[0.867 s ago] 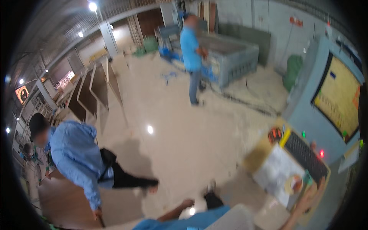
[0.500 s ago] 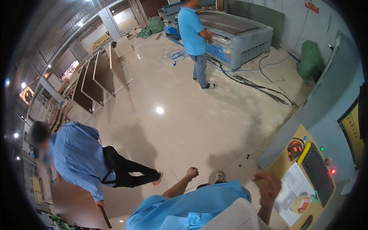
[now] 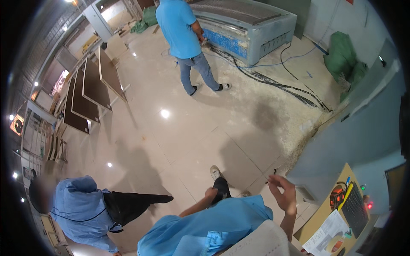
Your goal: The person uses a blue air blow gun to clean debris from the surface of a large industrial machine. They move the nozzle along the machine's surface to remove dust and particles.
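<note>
My left hand [image 3: 209,193] hangs in front of my dark trouser leg, its fingers curled in, with nothing visible in them. To the right, my right hand [image 3: 282,194] is raised over the floor, thumb and fingers apart and bare. It is nearest to a yellow desk shelf [image 3: 304,230] but does not touch it. On that shelf lie an orange and black tape measure [image 3: 337,196], a black keyboard [image 3: 355,211], printed sheets [image 3: 323,234], a yellow stick-like tool [image 3: 346,195] and a roll of tape [image 3: 335,244].
A person in a light blue shirt [image 3: 176,30] stands by a large grey machine [image 3: 273,36]. Another in a denim-blue shirt [image 3: 81,213] bends at lower left. Brown boards [image 3: 95,87] lean on stands. Black cables [image 3: 273,85] cross the dusty floor [image 3: 192,132]; green sacks [image 3: 340,53] stand beyond.
My view has shifted forward, and one foot now shows stepped ahead. My right hand has risen away from the desk. The person by the machine looks nearer; the bending person sits lower in view.
</note>
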A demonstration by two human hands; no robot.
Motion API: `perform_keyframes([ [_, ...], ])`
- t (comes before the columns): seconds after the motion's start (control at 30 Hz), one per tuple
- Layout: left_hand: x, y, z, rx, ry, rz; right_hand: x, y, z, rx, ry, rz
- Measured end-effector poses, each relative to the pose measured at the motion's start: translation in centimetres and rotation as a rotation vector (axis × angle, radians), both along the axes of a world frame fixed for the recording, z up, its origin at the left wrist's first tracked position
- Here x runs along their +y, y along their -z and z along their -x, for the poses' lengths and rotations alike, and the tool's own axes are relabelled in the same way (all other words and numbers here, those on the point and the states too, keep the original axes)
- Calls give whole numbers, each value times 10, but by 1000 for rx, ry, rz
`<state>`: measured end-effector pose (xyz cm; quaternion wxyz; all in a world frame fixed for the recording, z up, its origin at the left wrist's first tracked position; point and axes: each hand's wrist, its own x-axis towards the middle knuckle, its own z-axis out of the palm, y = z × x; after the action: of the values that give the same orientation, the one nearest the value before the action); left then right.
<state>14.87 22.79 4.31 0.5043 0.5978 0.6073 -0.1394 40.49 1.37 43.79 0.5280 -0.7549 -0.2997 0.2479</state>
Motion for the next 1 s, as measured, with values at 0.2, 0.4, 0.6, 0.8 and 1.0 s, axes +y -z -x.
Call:
perform_keyframes([
  [0.2, 144, -3, -37, -276, -212, 161, 142, -2, -39, -349, -58, 181],
  [0.4, 247, -43, -11, -259, 23, -154, 246, 56, -60, -389, -300, 249],
  [0.6, 274, -87, 79, -85, 680, -76, 229, 155, -72, -332, -898, 1144],
  [0.8, 252, -125, 123, -534, 49, 674, 230, 166, -106, 403, -879, 789],
  [1.0, 331, -156, 69, -354, 29, 640, 362, 168, -168, 550, -731, 706],
])
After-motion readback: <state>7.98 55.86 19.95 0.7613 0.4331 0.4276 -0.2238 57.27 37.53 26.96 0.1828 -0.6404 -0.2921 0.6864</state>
